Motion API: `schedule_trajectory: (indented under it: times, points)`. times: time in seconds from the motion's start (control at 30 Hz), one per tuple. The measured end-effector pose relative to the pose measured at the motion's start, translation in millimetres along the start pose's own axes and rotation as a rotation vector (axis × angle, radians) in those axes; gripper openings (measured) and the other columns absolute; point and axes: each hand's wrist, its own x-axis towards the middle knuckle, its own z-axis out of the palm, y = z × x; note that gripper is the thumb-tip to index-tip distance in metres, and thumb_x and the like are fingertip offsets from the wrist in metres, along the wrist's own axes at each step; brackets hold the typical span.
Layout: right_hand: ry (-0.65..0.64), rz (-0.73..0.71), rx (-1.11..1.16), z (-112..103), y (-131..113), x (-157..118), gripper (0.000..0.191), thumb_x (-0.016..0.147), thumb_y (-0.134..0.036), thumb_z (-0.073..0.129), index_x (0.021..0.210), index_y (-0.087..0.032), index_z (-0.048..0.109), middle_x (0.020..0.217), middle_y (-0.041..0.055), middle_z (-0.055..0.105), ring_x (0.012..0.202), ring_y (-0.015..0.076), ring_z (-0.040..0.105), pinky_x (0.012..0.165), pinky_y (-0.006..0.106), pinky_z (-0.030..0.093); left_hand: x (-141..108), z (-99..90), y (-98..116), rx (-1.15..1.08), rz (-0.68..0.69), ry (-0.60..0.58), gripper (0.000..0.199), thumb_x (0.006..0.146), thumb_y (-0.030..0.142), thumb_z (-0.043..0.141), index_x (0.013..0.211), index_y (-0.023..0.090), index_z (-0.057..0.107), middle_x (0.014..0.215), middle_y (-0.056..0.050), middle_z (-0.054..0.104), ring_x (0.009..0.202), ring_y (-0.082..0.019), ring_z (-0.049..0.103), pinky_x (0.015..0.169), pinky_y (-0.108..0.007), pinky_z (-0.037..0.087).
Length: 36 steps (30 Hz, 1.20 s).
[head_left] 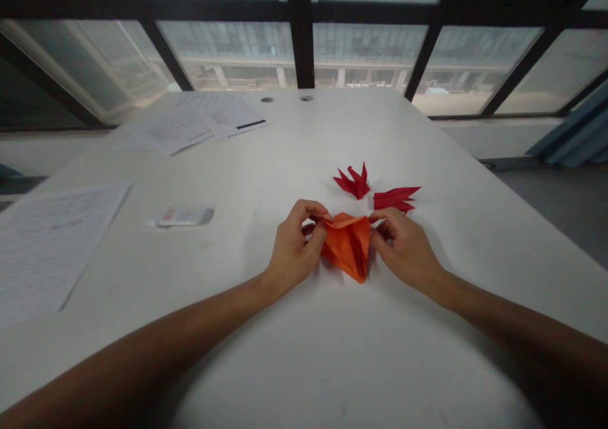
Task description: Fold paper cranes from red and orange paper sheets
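An orange folded paper (346,244) is held up between both hands, its creased lower tip pointing toward me. My left hand (298,242) pinches its upper left edge between thumb and fingers. On the other side my right hand (403,245) is closed on the upper right corner. Just beyond the hands lie two red folded paper pieces on the white table: a spiky one (354,182), and a flatter one with long points (395,199) close behind my right hand.
A small white packet or eraser (184,216) lies left of my left hand. Printed sheets (190,121) spread over the back left of the white table (304,365); another sheet (57,245) is at the left edge. Windows stand behind.
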Motion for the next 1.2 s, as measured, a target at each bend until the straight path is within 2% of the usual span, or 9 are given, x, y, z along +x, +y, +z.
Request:
schedule_trajectory:
  times: [0.13, 0.3, 0.47, 0.57, 0.7, 0.83, 1.0, 1.13, 1.2]
  points:
    - [-0.025, -0.031, -0.052, -0.5, -2.9, -1.4, 0.034, 0.082, -0.024, 0.072, 0.114, -0.022, 0.059, 0.109, 0.0075, 0.07, 0.088, 0.023, 0.069, 0.078, 0.036, 0.055, -3.5, 1.5, -0.7, -0.031, 0.1, -0.074, 0.026, 0.085, 0.004, 0.055, 0.104, 0.021, 0.059, 0.1, -0.002, 0.062, 0.092, -0.013, 0.063, 0.083, -0.027, 0.056]
    - [-0.028, -0.053, 0.024, -1.8, 2.0, -2.4, 0.034, 0.081, -0.011, 0.065, 0.11, -0.025, 0.059, 0.106, 0.0039, 0.076, 0.09, 0.0218, 0.073, 0.081, 0.034, 0.055, -6.9, -0.7, -4.8, 0.037, 0.172, -0.152, 0.03, 0.079, 0.002, 0.059, 0.102, 0.021, 0.061, 0.1, -0.002, 0.062, 0.09, -0.014, 0.063, 0.088, -0.031, 0.056]
    - [-0.023, -0.011, -0.038, -1.0, 3.0, -4.3, 0.041, 0.084, -0.016, 0.063, 0.121, -0.025, 0.048, 0.107, 0.0071, 0.073, 0.083, 0.0234, 0.073, 0.072, 0.035, 0.055, -6.6, 0.6, -6.2, 0.047, 0.113, -0.145, 0.026, 0.076, 0.002, 0.06, 0.096, 0.02, 0.061, 0.096, -0.002, 0.063, 0.088, -0.014, 0.062, 0.087, -0.032, 0.055]
    - [0.002, -0.093, -0.107, 1.3, 2.4, -5.8, 0.051, 0.083, -0.026, 0.07, 0.126, -0.022, 0.042, 0.12, 0.0142, 0.061, 0.083, 0.0241, 0.069, 0.07, 0.039, 0.057, -6.7, 4.8, -1.7, -0.04, 0.026, -0.147, 0.023, 0.079, 0.006, 0.062, 0.097, 0.021, 0.061, 0.097, -0.003, 0.063, 0.091, -0.015, 0.062, 0.086, -0.031, 0.056]
    - [0.181, -0.191, -0.173, 2.3, 2.1, -3.7, 0.036, 0.083, -0.022, 0.069, 0.111, -0.022, 0.047, 0.116, 0.0137, 0.05, 0.093, 0.0257, 0.062, 0.072, 0.041, 0.06, -5.7, 9.2, 5.4, -0.167, -0.111, -0.099, 0.019, 0.078, 0.01, 0.065, 0.092, 0.02, 0.059, 0.093, -0.001, 0.061, 0.085, -0.013, 0.059, 0.079, -0.027, 0.055]
    - [0.109, -0.187, -0.258, -0.7, 5.8, 1.7, 0.02, 0.084, -0.018, 0.067, 0.095, -0.024, 0.052, 0.103, 0.0087, 0.053, 0.089, 0.0244, 0.06, 0.073, 0.038, 0.057, -6.5, 8.3, 6.7, -0.202, -0.162, -0.065, 0.018, 0.079, 0.011, 0.067, 0.092, 0.02, 0.058, 0.092, 0.0, 0.059, 0.084, -0.013, 0.059, 0.078, -0.026, 0.053]
    - [0.065, -0.261, -0.285, -2.9, 13.4, 3.2, 0.012, 0.09, -0.011, 0.058, 0.09, -0.023, 0.056, 0.095, 0.0074, 0.061, 0.085, 0.0232, 0.061, 0.074, 0.036, 0.053, -8.3, -4.1, 3.6, -0.08, -0.046, -0.226, 0.021, 0.084, 0.026, 0.075, 0.098, 0.02, 0.06, 0.1, -0.003, 0.061, 0.094, -0.017, 0.058, 0.086, -0.03, 0.05]
    - [0.073, -0.422, -0.257, -3.3, 15.3, -1.5, 0.015, 0.094, -0.012, 0.054, 0.102, -0.023, 0.059, 0.099, 0.0096, 0.068, 0.095, 0.026, 0.064, 0.086, 0.042, 0.054, 2.8, -13.1, 3.5, -0.234, -0.258, -0.155, 0.029, 0.098, 0.048, 0.058, 0.112, 0.023, 0.055, 0.091, -0.002, 0.061, 0.076, -0.014, 0.057, 0.067, -0.025, 0.046]
    - [0.081, -0.492, -0.237, -4.2, 14.1, -4.1, 0.018, 0.094, -0.012, 0.054, 0.106, -0.024, 0.06, 0.103, 0.0102, 0.07, 0.098, 0.0266, 0.065, 0.089, 0.044, 0.054, 10.9, -14.4, 5.2, -0.333, -0.404, -0.234, 0.036, 0.096, 0.056, 0.058, 0.11, 0.022, 0.055, 0.092, -0.002, 0.063, 0.071, -0.014, 0.059, 0.062, -0.025, 0.045]
